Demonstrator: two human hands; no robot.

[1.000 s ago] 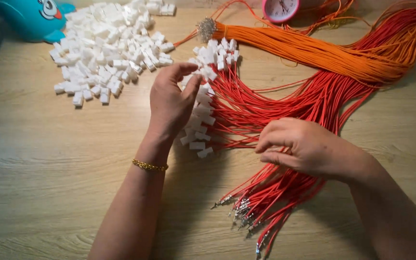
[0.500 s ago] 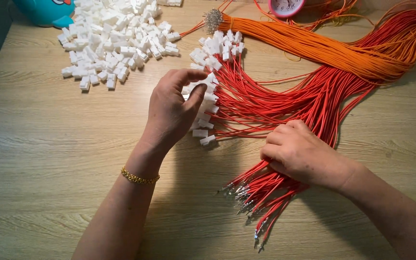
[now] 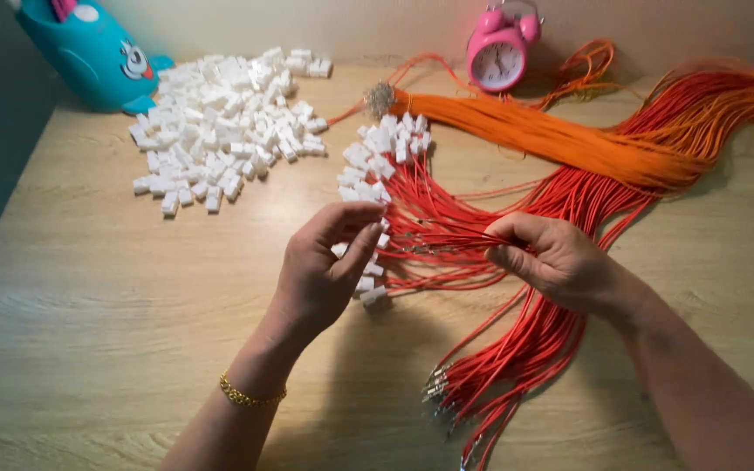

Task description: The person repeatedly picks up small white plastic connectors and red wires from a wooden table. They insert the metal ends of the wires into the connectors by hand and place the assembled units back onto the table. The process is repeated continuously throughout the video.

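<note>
My left hand (image 3: 325, 266) is raised over the table with thumb and fingers pinched around a small white connector at the end of a red wire. My right hand (image 3: 551, 257) pinches the same red wires a short way to the right, so a few strands stretch between the two hands. Beneath them lies a bundle of red wires (image 3: 517, 349) with bare metal tips (image 3: 438, 388) near the front. A row of white connectors fitted on wires (image 3: 377, 157) runs back from my left hand.
A heap of loose white connectors (image 3: 220, 131) lies at the back left, beside a teal toy-shaped holder (image 3: 89, 57). A thick orange wire bundle (image 3: 569, 135) crosses the back right. A pink alarm clock (image 3: 499, 57) stands against the wall. The wooden table (image 3: 89, 331) carries everything.
My right hand has lifted from the wire bundle and moved up toward my left hand, now pinching wires. My left hand has opened slightly and holds a connector end. The view has tilted up.
</note>
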